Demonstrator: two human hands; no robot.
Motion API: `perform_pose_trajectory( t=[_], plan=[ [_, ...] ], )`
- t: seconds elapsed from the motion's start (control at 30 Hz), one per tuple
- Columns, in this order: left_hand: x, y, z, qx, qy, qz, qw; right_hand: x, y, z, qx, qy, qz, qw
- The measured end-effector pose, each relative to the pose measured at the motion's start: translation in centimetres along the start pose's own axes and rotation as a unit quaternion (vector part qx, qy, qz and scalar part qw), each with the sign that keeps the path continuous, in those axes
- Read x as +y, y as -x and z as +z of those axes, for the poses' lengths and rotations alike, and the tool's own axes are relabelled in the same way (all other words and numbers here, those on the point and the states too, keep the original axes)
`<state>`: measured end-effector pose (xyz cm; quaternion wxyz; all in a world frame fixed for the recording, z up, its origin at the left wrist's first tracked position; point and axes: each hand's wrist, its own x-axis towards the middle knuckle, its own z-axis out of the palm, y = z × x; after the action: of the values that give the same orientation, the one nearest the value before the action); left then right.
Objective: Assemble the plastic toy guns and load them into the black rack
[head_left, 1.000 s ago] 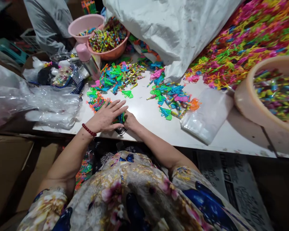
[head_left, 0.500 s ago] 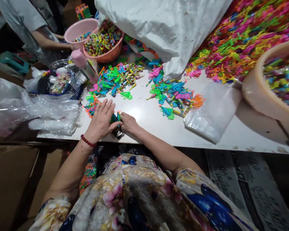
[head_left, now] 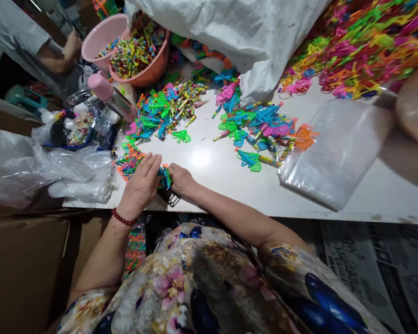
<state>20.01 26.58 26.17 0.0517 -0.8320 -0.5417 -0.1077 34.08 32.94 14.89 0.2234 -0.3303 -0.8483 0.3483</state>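
My left hand [head_left: 141, 185], wearing a dark red bead bracelet [head_left: 123, 217], rests over the near-left table, its fingers together and bent against small plastic toys [head_left: 165, 177] in blue and green with orange tips. From the other side, my right hand [head_left: 181, 180] grips the same toys with curled fingers; its fingertips are partly hidden. Under the toys, between both hands, stands a small black openwork holder [head_left: 169, 197]. A heap of similar small toys [head_left: 127, 160], many orange-tipped, lies just beyond my left fingers.
Piles of plastic toys with printed tubes [head_left: 256, 127] lie ahead. Clear plastic bags [head_left: 330, 157] are at right, more bags [head_left: 80, 171] at left. An orange basin [head_left: 156, 76], pink basin [head_left: 90, 41] and pink-capped flask [head_left: 114, 99] stand behind. A co-worker's arm [head_left: 61, 55] is far left.
My left hand's spread fingers have come together and lowered against the toys. Both hands stay near the black holder. The co-worker's hand has lifted away from the pink basin. The view has shifted.
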Motion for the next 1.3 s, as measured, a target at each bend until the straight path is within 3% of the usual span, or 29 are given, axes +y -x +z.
perform_pose_trajectory(
  t=[0.23, 0.4, 0.53, 0.7, 0.87, 1.13, 1.3],
  plan=[
    [0.7, 0.0, -0.5, -0.03, 0.008, -0.005, 0.999, -0.4, 0.8, 1.5, 0.052, 0.045, -0.015, 0.998],
    [1.2, -0.3, -0.9, -0.044, -0.004, -0.019, 0.999, 0.1, 0.8, 2.5, 0.081, -0.019, 0.005, 0.997],
    [1.2, -0.4, -0.7, -0.043, -0.014, -0.035, 0.998, 0.7, 0.4, 2.2, 0.049, -0.064, 0.032, 0.996],
    [0.8, -0.1, -0.9, -0.044, 0.019, -0.028, 0.998, 1.0, 0.9, 0.9, 0.046, -0.088, -0.024, 0.995],
    [0.9, 0.0, -1.1, -0.057, 0.031, -0.04, 0.997, 0.6, 1.0, 0.4, 0.052, -0.075, 0.011, 0.996],
    [1.3, -0.2, -1.4, -0.07, 0.019, -0.043, 0.996, -0.8, -0.1, -1.1, -0.044, -0.043, 0.064, 0.996],
    [1.6, -0.4, -1.0, -0.054, 0.012, -0.058, 0.997, -1.9, 0.5, -0.5, -0.026, -0.036, 0.104, 0.994]
  ],
)
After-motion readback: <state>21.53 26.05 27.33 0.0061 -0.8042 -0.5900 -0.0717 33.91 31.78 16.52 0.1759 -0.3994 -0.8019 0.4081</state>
